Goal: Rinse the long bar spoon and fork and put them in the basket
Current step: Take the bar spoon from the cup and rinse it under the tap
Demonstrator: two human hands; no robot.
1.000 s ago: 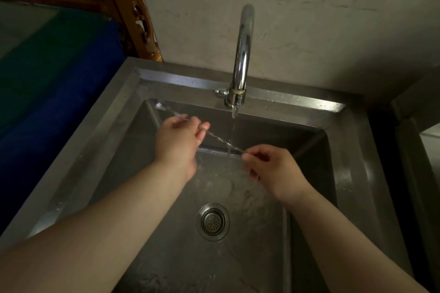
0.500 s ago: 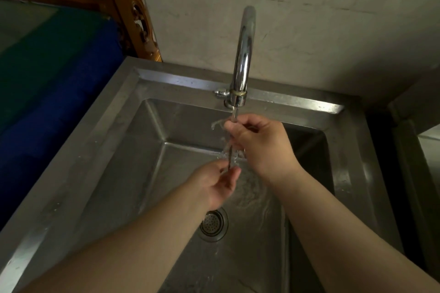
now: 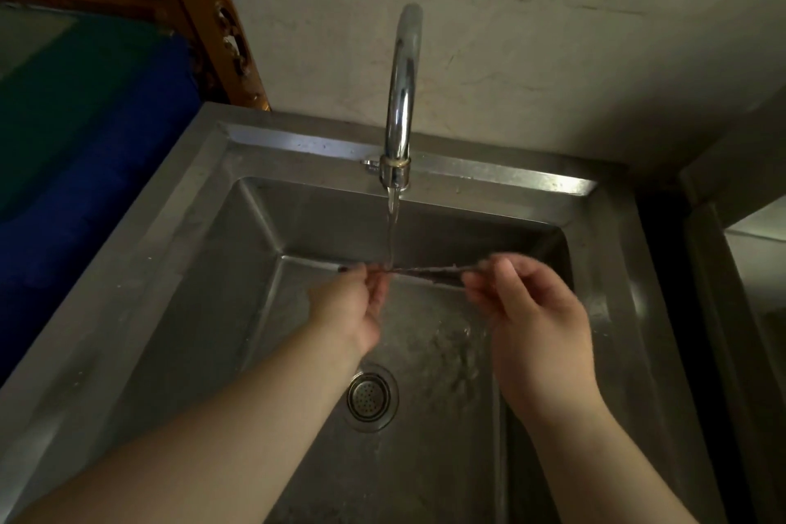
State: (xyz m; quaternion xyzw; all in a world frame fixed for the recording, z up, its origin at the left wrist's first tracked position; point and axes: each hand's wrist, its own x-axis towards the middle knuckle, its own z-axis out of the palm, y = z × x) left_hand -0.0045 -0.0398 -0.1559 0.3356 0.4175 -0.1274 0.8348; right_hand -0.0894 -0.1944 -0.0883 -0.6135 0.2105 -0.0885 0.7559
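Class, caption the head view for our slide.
Both hands hold a long bar spoon level under running tap water.

Your long bar spoon [image 3: 429,269] blurred by motion, its two ends hidden inside your left hand [image 3: 355,302] and right hand [image 3: 527,311], spoon or fork end impossible to tell, both forearms cut off by near edge.

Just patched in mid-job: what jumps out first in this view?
Both hands, left hand and right hand, hold a thin bar spoon level across the middle of the steel sink. The chrome tap at the back rim runs a stream of water onto the spoon near the left fingers. The round drain sits below, between the forearms.
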